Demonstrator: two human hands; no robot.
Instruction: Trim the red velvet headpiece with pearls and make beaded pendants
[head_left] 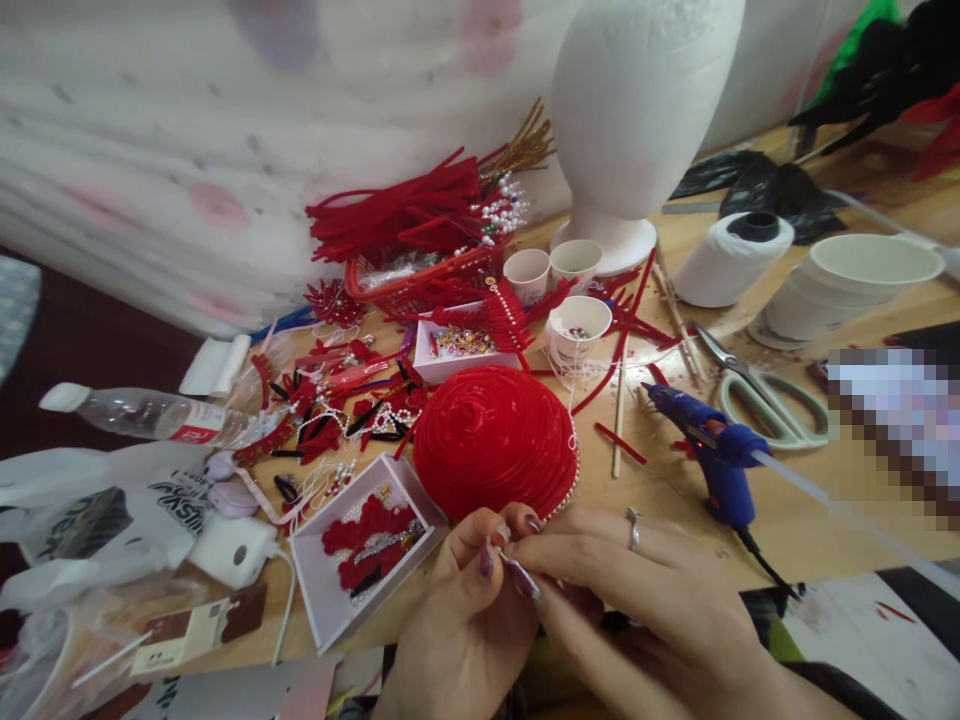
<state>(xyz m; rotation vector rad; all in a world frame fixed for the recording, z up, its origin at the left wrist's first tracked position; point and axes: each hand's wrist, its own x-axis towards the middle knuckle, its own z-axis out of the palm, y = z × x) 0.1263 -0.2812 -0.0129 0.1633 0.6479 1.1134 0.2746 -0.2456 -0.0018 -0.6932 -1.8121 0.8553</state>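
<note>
Both hands meet at the front of the table, fingertips pinched together. My left hand is closed with thumb and fingers pressed at something too small to make out. Against it, my right hand, with a ring on one finger, is closed in a pinch too. Just beyond the fingers sits a red coiled dome of fuzzy strips, edged with small pearly beads at its lower right. A white thread hangs along its right side. Left of my hands is a white box with red flower pieces and beads.
A blue glue gun and green-handled scissors lie on the right. Behind stand paper cups, a thread cone, a white head form and a red basket of red stems. A plastic bottle lies left.
</note>
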